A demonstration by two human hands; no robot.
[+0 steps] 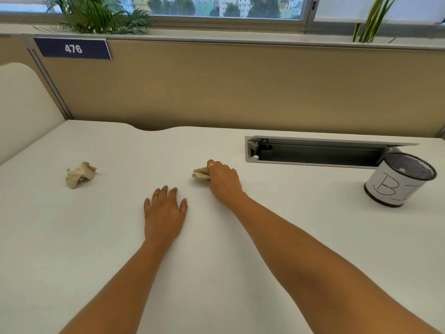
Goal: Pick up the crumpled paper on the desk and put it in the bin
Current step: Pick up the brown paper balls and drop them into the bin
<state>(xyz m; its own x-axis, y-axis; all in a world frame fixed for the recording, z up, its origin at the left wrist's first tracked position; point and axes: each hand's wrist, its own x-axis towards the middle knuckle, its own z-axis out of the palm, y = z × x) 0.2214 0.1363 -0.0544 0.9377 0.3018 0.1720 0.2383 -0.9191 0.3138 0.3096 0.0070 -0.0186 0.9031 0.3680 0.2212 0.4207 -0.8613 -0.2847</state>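
Note:
Two crumpled balls of tan paper lie on the white desk (265, 237). One crumpled paper (80, 175) sits alone at the left. My right hand (225, 182) curls its fingers round the other crumpled paper (200, 174) near the desk's middle; only its left part shows. My left hand (164, 210) rests flat on the desk, fingers straight, holding nothing. The bin (398, 180), a small mesh cylinder wrapped in white paper with handwritten letters, stands upright at the right.
An open cable tray (317, 153) with a raised lid is set into the desk behind the bin. A beige partition (240, 88) with a blue 476 label (73, 48) closes the far edge. Plants stand on the window sill.

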